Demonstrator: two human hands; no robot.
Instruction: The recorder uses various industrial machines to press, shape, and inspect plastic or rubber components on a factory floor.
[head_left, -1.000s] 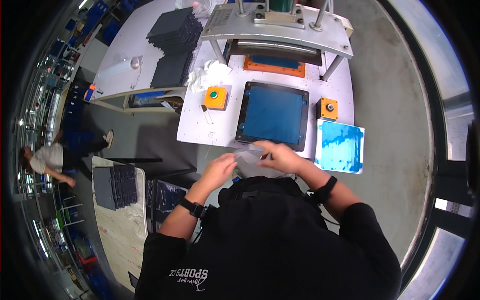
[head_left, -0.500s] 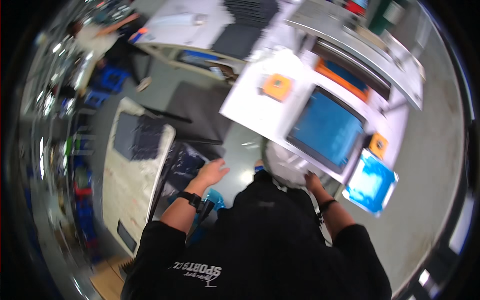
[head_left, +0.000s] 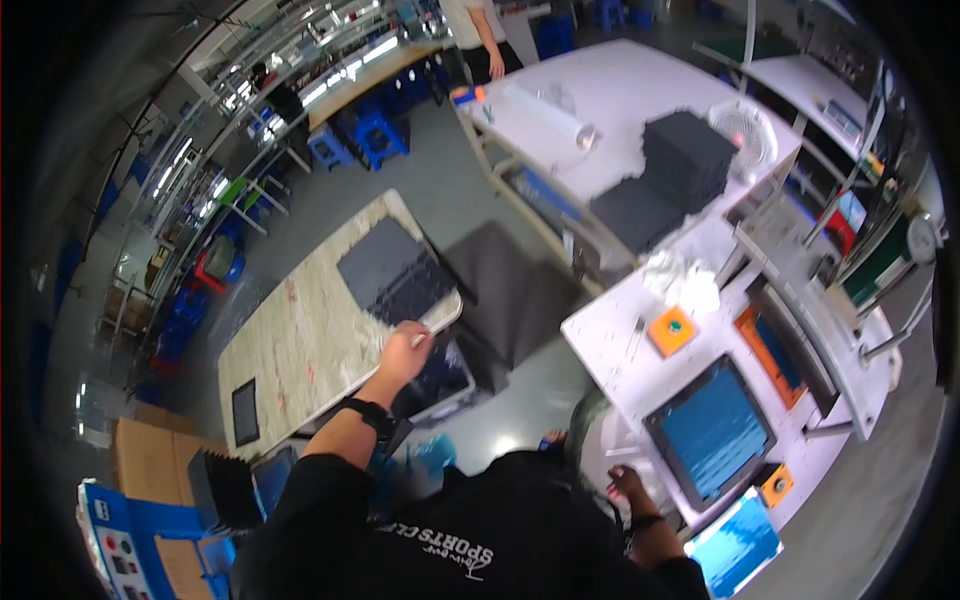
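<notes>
My left hand (head_left: 405, 354) is over the near edge of a pale marbled table (head_left: 300, 325), just short of a batch of dark grey sheets (head_left: 395, 270). Its fingers are loosely bent and apart, and nothing shows in them. Lower right, my right hand (head_left: 627, 486) hangs beside the white workbench (head_left: 610, 345), in front of a round bin lined with a pale bag (head_left: 600, 445). Its fingers are slightly curled, with nothing visible in them. On that workbench lies a dark-framed blue panel (head_left: 712, 430), near an orange box with a green button (head_left: 672, 330).
A dark crate (head_left: 445, 385) stands under the marbled table's edge. Farther off, a white table (head_left: 630, 85) bears stacked dark sheets (head_left: 690, 160) and a clear roll (head_left: 550, 115). Another person (head_left: 485, 40) stands beyond it. Cardboard boxes (head_left: 150, 450) and a blue machine (head_left: 125, 540) are at lower left.
My view has swung left, so the tables appear farther right. My left hand has come from beside the marbled table to its edge, near the dark sheets. My right hand stays by the bin.
</notes>
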